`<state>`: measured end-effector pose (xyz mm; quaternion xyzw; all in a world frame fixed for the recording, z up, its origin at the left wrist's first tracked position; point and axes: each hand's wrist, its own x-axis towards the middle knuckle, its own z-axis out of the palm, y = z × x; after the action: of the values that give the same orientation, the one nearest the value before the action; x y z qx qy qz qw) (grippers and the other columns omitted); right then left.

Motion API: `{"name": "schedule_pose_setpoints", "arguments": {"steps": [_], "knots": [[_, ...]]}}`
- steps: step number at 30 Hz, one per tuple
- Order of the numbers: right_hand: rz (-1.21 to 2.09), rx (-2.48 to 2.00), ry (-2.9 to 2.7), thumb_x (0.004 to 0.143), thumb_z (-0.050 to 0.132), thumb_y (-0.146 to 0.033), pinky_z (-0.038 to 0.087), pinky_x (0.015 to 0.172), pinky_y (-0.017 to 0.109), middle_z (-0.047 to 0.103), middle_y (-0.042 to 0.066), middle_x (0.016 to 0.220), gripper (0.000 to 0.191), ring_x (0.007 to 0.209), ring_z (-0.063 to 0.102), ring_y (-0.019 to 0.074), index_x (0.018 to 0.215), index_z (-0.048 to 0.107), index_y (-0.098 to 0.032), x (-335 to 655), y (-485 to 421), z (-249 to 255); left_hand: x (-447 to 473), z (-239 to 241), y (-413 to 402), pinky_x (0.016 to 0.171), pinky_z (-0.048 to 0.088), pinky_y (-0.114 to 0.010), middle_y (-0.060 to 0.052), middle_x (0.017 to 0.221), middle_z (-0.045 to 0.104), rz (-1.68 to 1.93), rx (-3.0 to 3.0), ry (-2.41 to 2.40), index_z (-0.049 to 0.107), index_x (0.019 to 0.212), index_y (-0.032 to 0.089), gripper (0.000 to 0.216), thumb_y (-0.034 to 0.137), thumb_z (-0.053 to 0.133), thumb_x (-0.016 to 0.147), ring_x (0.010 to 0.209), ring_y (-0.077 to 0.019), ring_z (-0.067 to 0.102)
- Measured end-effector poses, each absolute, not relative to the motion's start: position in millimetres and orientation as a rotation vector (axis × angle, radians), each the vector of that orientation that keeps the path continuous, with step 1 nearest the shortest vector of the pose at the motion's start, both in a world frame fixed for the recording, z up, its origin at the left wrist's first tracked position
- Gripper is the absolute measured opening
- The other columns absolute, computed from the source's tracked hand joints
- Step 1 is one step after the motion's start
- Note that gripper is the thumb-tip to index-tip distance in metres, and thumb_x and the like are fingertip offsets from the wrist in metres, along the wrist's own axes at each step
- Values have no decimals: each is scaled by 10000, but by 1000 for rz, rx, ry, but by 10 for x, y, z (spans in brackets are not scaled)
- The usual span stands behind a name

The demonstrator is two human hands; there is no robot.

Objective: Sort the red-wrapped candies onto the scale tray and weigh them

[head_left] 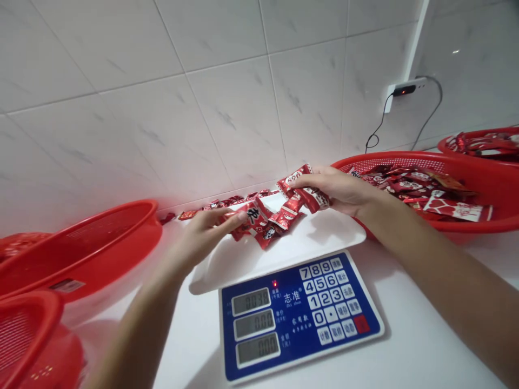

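Observation:
Over the white weighing pan [227, 265] of a blue digital scale [300, 319], both hands have red wrapped candies in their fingers. My left hand [208, 232] pinches candy packets [253, 216] printed with black characters, thumb on top. Candy packets [312, 197], one marked 520, are gripped by my right hand [336, 189]. Between the hands, more red candy packets [286, 213] sit at the pan's middle; whether some are held or resting is hard to tell. The top display [251, 301] appears to read 0.038.
A red basket [348, 162] full of wrapped candies stands at right, with another basket [446, 143] behind it. Red baskets [133, 232] stand at left. A row of candies [219, 203] lies along the tiled wall behind the pan. A power strip [409, 88] with cables hangs there.

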<state>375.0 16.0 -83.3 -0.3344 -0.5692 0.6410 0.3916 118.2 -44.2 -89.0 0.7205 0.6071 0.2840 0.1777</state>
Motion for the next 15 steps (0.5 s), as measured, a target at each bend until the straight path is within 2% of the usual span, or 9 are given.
{"name": "schedule_pose_setpoints", "arguments": {"steps": [4,7,10,15], "knots": [[1600,-858,-1504,846,660,-121,428,458,188,637,38,641,171,538,575,94,677,639,-126,3739,132,-816,1304,-893,-478,628,438,-299,-70,851,715,1218,2021,1889,714,809,220,388,601,748,745,755,-227,611],[1582,-854,-1496,880,661,-134,470,509,203,674,60,701,138,585,611,112,744,668,-114,3742,98,-778,1330,-750,-626,670,446,-283,-10,835,679,1546,1945,1849,672,841,223,298,512,741,818,751,-178,587],[1603,-834,-1472,909,657,-145,507,554,217,695,69,737,127,615,636,123,790,685,-109,3732,71,-758,1342,-660,-729,705,455,-281,8,828,665,1634,1921,1755,664,835,221,249,462,716,869,776,-164,579],[1632,-818,-1439,907,674,-152,541,568,220,715,78,762,86,638,661,135,837,702,-110,3710,58,-773,1337,-731,-677,721,461,-311,-5,798,686,1526,1991,1708,672,815,248,281,521,698,876,797,-188,614]]}}
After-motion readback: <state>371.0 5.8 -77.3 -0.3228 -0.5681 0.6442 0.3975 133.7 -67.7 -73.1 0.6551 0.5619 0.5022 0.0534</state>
